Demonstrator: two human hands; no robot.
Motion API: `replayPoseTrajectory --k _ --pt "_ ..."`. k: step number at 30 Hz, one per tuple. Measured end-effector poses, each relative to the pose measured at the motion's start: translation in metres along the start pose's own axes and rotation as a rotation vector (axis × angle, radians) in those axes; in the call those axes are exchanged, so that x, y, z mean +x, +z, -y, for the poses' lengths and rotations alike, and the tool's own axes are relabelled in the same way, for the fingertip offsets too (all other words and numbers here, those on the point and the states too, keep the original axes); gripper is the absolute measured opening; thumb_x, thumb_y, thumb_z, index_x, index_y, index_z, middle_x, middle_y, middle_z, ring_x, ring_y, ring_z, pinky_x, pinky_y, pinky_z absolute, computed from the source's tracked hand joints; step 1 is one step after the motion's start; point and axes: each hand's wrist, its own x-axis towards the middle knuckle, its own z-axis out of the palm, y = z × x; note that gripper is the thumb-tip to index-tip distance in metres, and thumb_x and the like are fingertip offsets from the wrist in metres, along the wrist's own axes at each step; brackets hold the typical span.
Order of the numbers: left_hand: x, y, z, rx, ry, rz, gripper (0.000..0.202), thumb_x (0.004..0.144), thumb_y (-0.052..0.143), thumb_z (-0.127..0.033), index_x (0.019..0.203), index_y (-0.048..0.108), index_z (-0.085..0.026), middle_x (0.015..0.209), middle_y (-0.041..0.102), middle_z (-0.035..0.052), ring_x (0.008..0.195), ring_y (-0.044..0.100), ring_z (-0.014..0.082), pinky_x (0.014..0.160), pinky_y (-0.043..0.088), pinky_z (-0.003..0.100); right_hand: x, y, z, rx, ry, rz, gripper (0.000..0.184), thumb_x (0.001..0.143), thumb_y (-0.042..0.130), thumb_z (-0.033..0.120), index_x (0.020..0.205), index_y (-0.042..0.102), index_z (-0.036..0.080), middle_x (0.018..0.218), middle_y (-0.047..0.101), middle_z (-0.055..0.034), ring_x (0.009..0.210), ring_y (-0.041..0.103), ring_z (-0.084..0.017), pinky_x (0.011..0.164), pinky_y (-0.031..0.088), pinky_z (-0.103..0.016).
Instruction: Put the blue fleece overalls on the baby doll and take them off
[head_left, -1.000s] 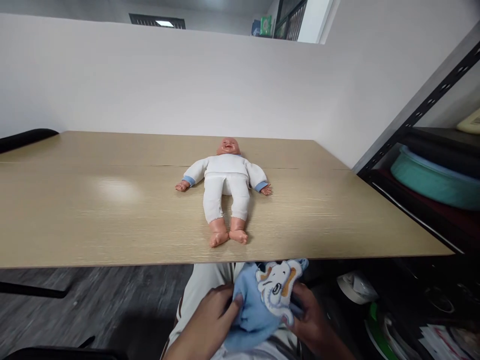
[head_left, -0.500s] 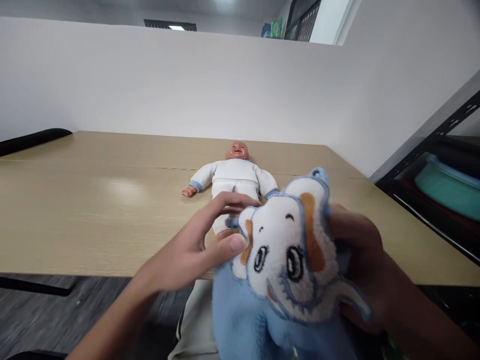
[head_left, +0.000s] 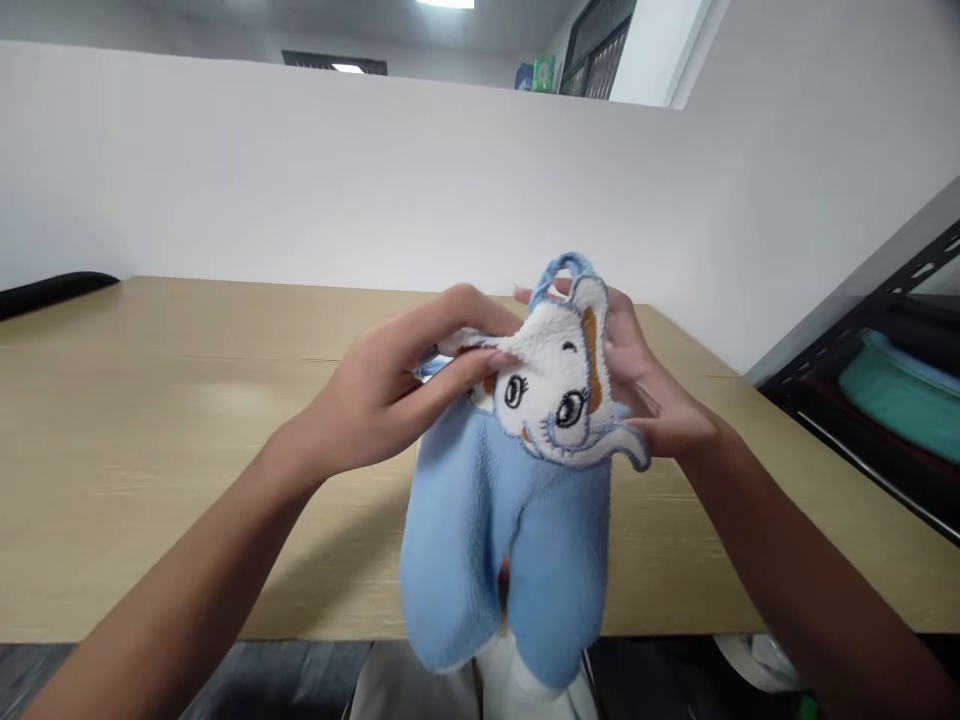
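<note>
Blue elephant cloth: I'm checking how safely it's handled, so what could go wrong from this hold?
1. The left hand and right hand pinch the blue elephant cloth only at its top. The long blue part hangs free, so it could slip or snag on the table edge.
2. Held up, the cloth hides the middle of the table from the head view, so anything behind it might be knocked unseen.
</note>
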Motion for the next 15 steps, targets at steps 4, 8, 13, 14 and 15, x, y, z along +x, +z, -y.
replayPoseTrajectory --k 4,8,13,14,15 --pt "0.024 0.002 -0.008 0.125 0.038 -0.109 0.018 0.108 0.071 -0.040 0.115 0.075 -0.024 0.088 0.072 -0.0012 0.075 0.070 0.0149 0.075 0.059 0.029 0.025 0.003 -0.008 0.264 -0.005 0.027 0.121 0.065 0.094 0.067 0.166 0.037 0.033 0.142 0.070 -0.0106 0.137 0.068 -0.041 0.105 0.061 -0.055" --pt "0.046 0.004 -0.007 0.146 0.180 -0.160 0.005 0.109 0.070 -0.024 0.113 0.072 -0.022 0.096 0.072 -0.0026 0.075 0.065 0.0095 0.074 0.053 0.025 0.040 -0.004 -0.005 0.302 0.006 -0.035 0.093 0.070 0.094 0.055 0.152 0.055 0.035 0.124 0.077 -0.0055 0.123 0.075 -0.037 0.099 0.065 -0.052" --pt "0.055 0.004 0.009 0.091 0.276 -0.192 0.011 0.110 0.064 -0.010 0.110 0.069 -0.019 0.103 0.067 -0.0008 0.087 0.063 0.0094 0.081 0.051 0.026 0.042 -0.017 -0.012 0.167 -0.008 -0.079 0.034 0.084 0.091 0.049 0.108 0.077 0.029 0.087 0.074 0.0010 0.081 0.077 -0.024 0.076 0.067 -0.039" --pt "0.054 0.004 0.011 0.066 0.233 -0.169 0.008 0.111 0.063 -0.014 0.111 0.069 -0.020 0.104 0.067 -0.0003 0.089 0.063 0.0101 0.083 0.051 0.027 0.042 -0.017 -0.013 0.160 -0.015 -0.084 0.033 0.085 0.092 0.048 0.105 0.077 0.027 0.085 0.073 0.0020 0.077 0.075 -0.021 0.072 0.065 -0.035" --pt "0.052 0.003 0.012 0.056 0.180 -0.150 0.004 0.112 0.064 -0.020 0.111 0.068 -0.021 0.103 0.066 0.0001 0.090 0.064 0.0116 0.084 0.052 0.028 0.043 -0.018 -0.014 0.167 -0.024 -0.092 0.034 0.085 0.092 0.047 0.105 0.077 0.024 0.084 0.073 0.0032 0.074 0.073 -0.018 0.069 0.063 -0.030"
